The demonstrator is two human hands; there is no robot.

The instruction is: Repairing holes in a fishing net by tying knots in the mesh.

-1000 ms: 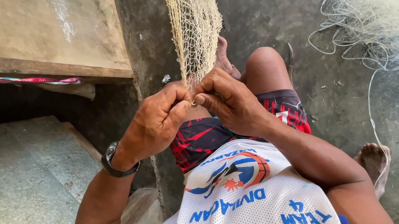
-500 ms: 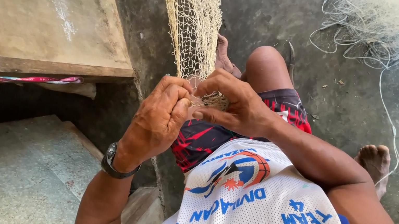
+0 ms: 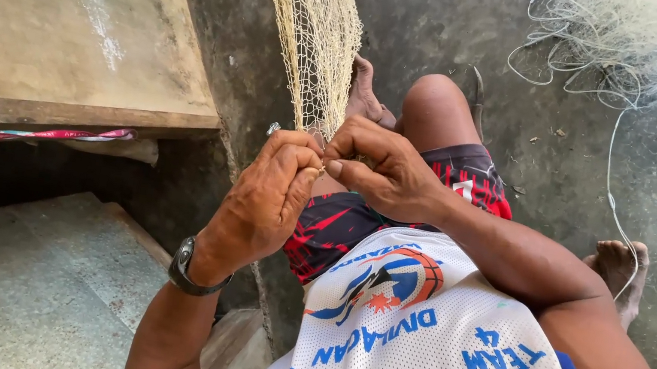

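Note:
A pale yellow fishing net [image 3: 312, 34] hangs down from the top of the view to my lap. My left hand [image 3: 266, 197], with a dark watch on the wrist, pinches the net's lower edge. My right hand [image 3: 383, 167] is closed on the same edge right beside it, fingertips nearly touching the left. Whatever thin twine or tool lies between the fingers is hidden. I sit in a white mesh jersey and red-and-black shorts, one knee [image 3: 436, 101] raised behind the hands.
A wooden plank surface [image 3: 66, 24] lies at left with a pink strap [image 3: 24, 132] along its edge. A heap of white line and net [image 3: 653, 42] sits at the top right on the concrete floor. My bare foot [image 3: 620, 267] rests at right.
Both hands stay together on the net's lower edge. The right hand's fingers have shifted slightly over the left, working the mesh.

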